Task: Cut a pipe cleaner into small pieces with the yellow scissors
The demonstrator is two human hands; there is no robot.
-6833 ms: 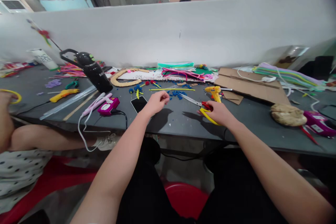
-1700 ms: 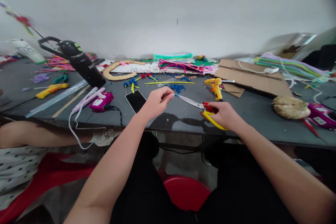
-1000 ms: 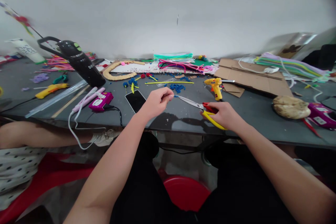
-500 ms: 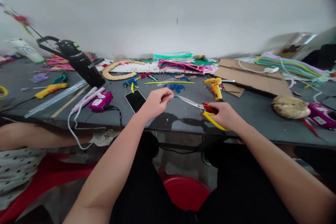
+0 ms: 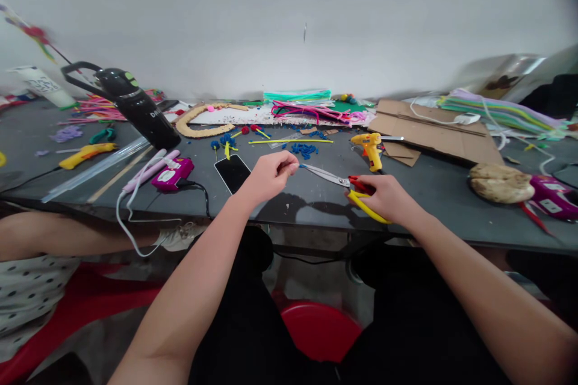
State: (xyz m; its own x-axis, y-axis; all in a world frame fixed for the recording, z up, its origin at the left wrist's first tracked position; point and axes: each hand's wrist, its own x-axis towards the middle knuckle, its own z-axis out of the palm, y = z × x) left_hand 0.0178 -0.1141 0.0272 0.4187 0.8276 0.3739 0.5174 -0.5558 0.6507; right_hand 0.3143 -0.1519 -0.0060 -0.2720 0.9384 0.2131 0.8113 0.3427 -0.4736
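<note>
My right hand (image 5: 383,198) grips the red and yellow handles of a pair of scissors (image 5: 332,178), whose steel blades point left across the dark table (image 5: 316,198). My left hand (image 5: 270,175) hovers at the blade tips, its fingers pinched on something small that I cannot make out. A pile of small blue pieces (image 5: 304,150) lies just beyond the blades. A black phone (image 5: 233,172) lies face up left of my left hand.
A yellow glue gun (image 5: 371,147) stands behind the scissors, with cardboard (image 5: 428,135) to its right. A black bottle (image 5: 135,108), a magenta glue gun (image 5: 172,172) and pipe cleaners (image 5: 307,111) lie further back. Another person's arm (image 5: 54,234) is at the left edge.
Over the last second both hands have held almost still. Compared with several seconds ago, my left hand has lifted off the table to the scissor tips.
</note>
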